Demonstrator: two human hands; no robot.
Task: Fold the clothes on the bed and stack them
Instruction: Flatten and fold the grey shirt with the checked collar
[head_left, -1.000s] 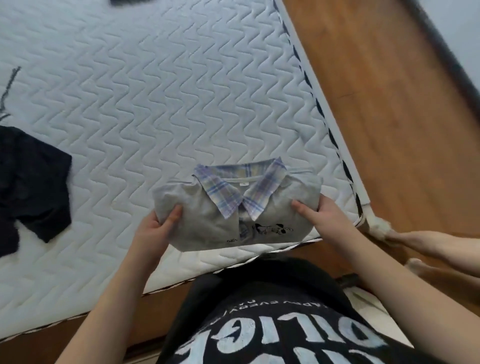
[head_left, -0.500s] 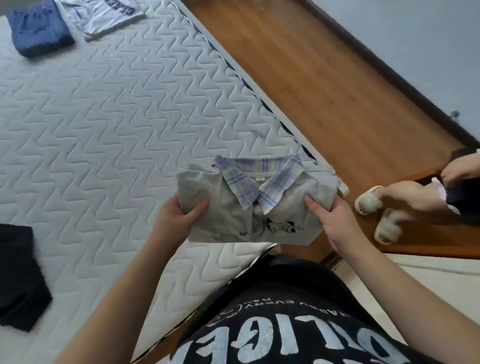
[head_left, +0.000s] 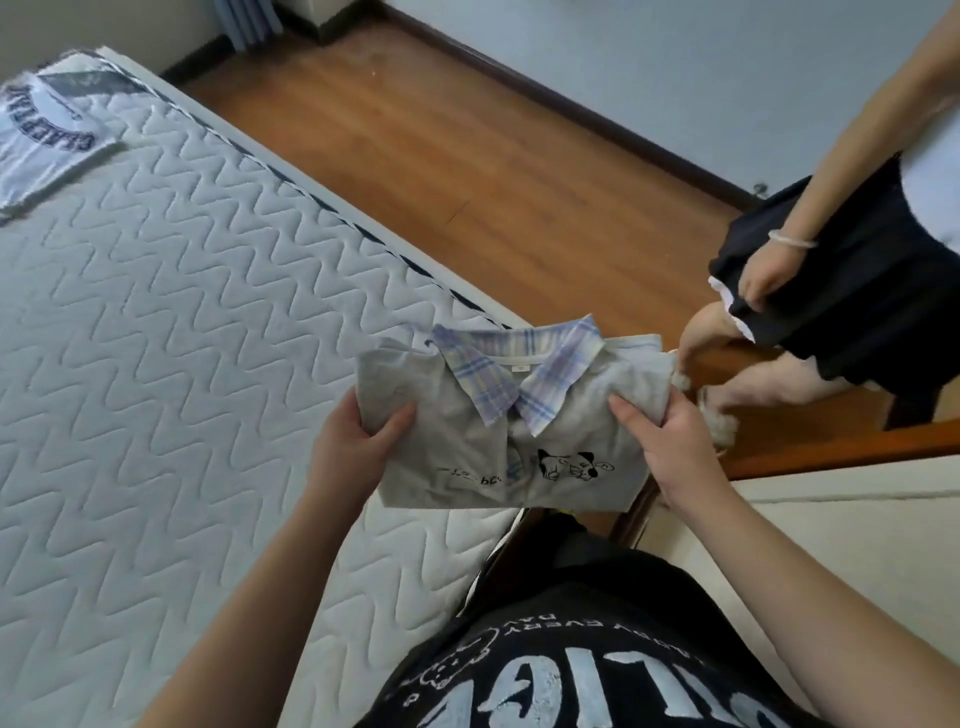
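Over the bed (head_left: 156, 322), both hands pinch a folded shirt (head_left: 509, 421): left hand (head_left: 358, 441), right hand (head_left: 670, 441). Stacking it on the folded tee (head_left: 41, 140) probably remains.

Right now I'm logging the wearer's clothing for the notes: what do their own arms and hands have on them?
Both forearms are bare, with no sleeves in view. The left hand and right hand show no gloves, rings or watch. The torso wears a black T-shirt with white lettering.
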